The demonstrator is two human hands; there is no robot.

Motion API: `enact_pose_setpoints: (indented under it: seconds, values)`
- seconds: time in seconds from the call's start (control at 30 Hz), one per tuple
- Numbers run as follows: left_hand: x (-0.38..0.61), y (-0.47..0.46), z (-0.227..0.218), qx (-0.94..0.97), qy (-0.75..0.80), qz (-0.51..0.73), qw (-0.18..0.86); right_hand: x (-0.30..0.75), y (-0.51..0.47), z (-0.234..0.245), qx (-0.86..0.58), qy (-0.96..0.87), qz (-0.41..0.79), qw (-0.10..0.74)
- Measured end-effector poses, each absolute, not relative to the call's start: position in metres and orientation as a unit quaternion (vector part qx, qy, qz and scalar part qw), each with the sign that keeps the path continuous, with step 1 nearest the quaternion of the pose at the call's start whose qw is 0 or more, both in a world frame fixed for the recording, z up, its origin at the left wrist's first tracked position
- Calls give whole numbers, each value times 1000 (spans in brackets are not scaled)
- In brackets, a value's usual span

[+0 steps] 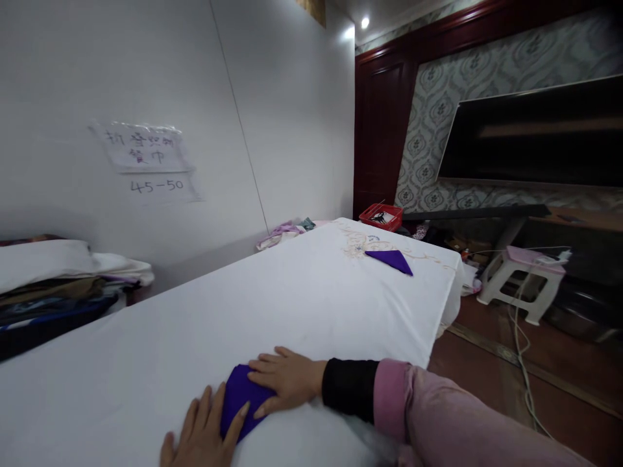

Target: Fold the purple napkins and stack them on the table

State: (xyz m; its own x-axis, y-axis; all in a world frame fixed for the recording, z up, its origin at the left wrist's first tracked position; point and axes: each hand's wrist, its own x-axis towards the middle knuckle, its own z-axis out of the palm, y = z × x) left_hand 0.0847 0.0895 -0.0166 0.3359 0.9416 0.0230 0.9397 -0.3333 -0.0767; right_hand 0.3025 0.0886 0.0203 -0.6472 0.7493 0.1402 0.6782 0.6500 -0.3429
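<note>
A folded purple cloth napkin (243,395) lies flat on the white tablecloth (272,305) near the front edge. My left hand (207,428) rests at its left side, fingers spread, with the thumb on the cloth. From the right, my right hand (285,379) lies flat with fingers stretched, its fingertips and thumb on the napkin's right part. Neither hand grips the fabric. Farther off, a second purple napkin (392,261), folded to a triangle, sits by the embroidery at the table's far end.
Stacked folded cloths (63,279) stand at the left by the wall. Crumpled fabric (282,235) and a red basket (382,217) are at the far end. To the right are a stool (525,269) with a power strip and a cable (523,363) on the floor.
</note>
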Motion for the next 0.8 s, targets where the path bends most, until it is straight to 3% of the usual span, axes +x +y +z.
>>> enact_pose_setpoints:
  seconds: [0.43,0.8]
  values:
    - [81,88,-12,-831,-551,30,71,352,72,40,-465,-858,182,121]
    - [85,86,-12,-810,-585,-9,39,287,120,50,-505,-839,199,46]
